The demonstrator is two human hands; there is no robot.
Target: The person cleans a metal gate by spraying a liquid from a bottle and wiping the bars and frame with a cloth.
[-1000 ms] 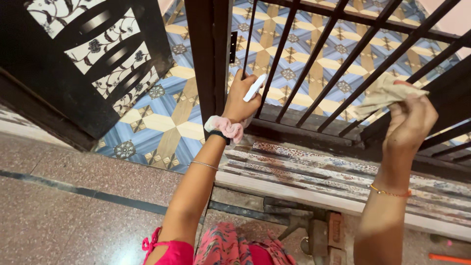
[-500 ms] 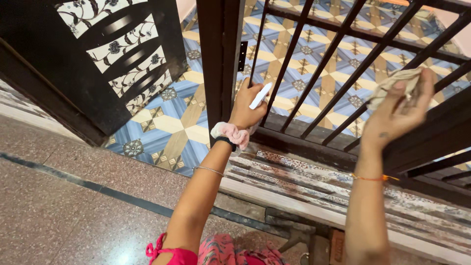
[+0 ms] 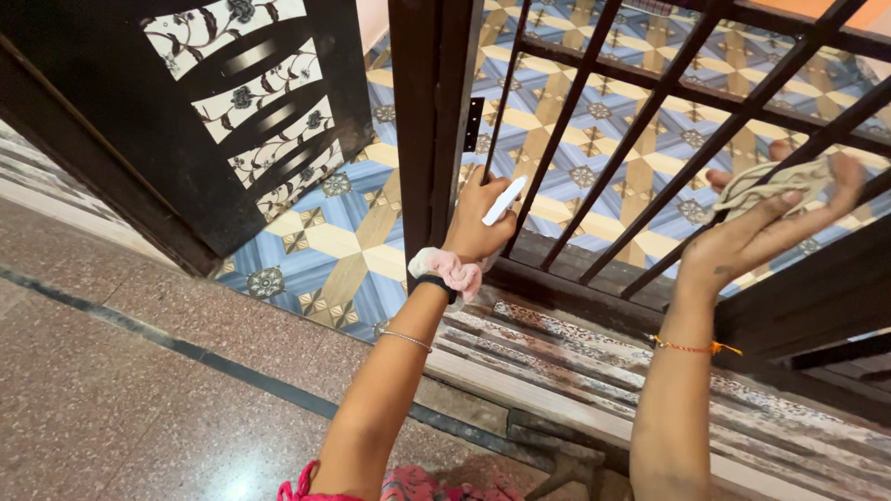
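My left hand (image 3: pixel 480 221) grips a small white flat object (image 3: pixel 504 200) and rests against the dark metal grille gate (image 3: pixel 594 139) near its thick upright post (image 3: pixel 432 130). A pink scrunchie and a dark band sit on that wrist. My right hand (image 3: pixel 756 237) presses a crumpled beige cloth (image 3: pixel 770 186) against a diagonal bar of the grille, fingers reaching between the bars. A thin orange thread circles the right wrist.
A dark door panel with floral white insets (image 3: pixel 232 130) stands open at the left. Blue and tan patterned tiles (image 3: pixel 343 250) lie beyond the gate. A worn marble threshold step (image 3: pixel 575 362) runs below the grille, with speckled stone floor (image 3: pixel 139 371) at the near left.
My right hand with the cloth has slid up and to the right along the grille bar. The left hand stays on the gate holding the white object. The view has shifted slightly.
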